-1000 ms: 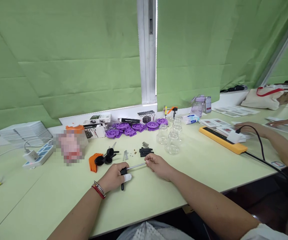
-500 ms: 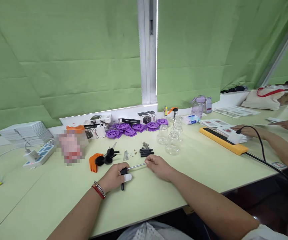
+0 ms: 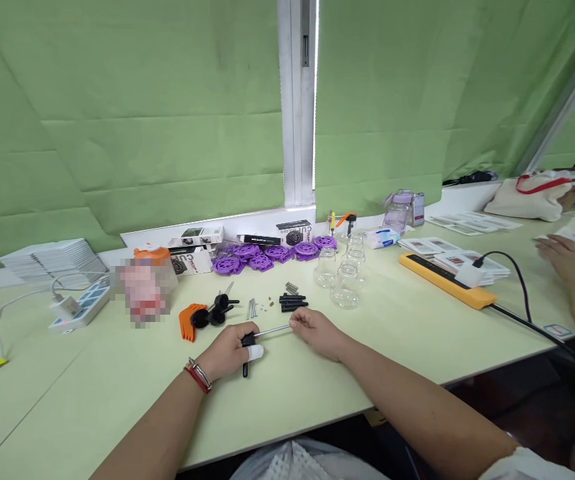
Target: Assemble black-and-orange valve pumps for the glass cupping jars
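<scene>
My left hand (image 3: 227, 350), its thumb tip wrapped in white, is closed round a black plastic part (image 3: 246, 368) with a stem pointing down. From that part a thin metal rod (image 3: 273, 330) runs right to the fingertips of my right hand (image 3: 317, 331), which pinch its far end. Beyond my left hand lie orange curved pieces (image 3: 187, 325) and black round pieces with stems (image 3: 217, 317). Silver screws (image 3: 252, 308), coil springs (image 3: 292, 289) and several black tubes (image 3: 293, 303) lie just past my hands. Whatever is inside my right fingers is hidden.
Purple discs (image 3: 277, 254) and printed boxes (image 3: 192, 261) line the back. Clear bottles (image 3: 346, 293) stand right of centre. A yellow power strip (image 3: 442, 283) and its cable lie at right, a white power strip (image 3: 82, 308) at left. Another person's hands (image 3: 564, 257) handle paper at far right.
My hands keep the same grip on the black part and rod. The other person's hands have moved away from the card stack by the yellow strip, to the far right. The view shifts slightly.
</scene>
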`<state>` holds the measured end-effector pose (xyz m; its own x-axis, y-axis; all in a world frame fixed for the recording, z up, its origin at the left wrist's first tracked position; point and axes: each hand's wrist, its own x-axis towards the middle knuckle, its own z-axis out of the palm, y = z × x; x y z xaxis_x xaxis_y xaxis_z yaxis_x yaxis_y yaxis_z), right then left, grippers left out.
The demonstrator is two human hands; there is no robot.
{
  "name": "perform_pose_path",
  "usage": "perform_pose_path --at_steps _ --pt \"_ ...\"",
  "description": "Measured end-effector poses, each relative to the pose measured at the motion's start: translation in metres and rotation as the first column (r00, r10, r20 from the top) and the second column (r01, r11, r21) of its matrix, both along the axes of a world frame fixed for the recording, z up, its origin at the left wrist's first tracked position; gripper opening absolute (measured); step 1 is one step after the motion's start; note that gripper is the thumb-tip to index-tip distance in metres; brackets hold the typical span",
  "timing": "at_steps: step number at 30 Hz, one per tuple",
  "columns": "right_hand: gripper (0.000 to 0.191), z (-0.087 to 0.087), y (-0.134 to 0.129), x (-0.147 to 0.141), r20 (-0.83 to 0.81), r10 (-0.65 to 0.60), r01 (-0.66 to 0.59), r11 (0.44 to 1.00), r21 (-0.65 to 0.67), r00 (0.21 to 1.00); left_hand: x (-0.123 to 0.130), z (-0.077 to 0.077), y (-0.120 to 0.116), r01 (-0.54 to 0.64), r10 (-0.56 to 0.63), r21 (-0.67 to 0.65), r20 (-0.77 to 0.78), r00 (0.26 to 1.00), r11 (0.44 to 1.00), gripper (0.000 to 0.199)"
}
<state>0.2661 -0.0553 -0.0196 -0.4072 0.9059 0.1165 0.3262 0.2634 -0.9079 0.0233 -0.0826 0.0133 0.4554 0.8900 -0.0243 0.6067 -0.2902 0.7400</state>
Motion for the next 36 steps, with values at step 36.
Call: perform_pose_path --at_steps 36 --pt "0.017 0.0001 -0.0017 0.0005 -0.011 0.042 -0.043 0.994 -0.105 0.999 -0.0001 0.0012 -0.0005 0.013 -0.012 0.026 -0.045 0.999 1.0 0.029"
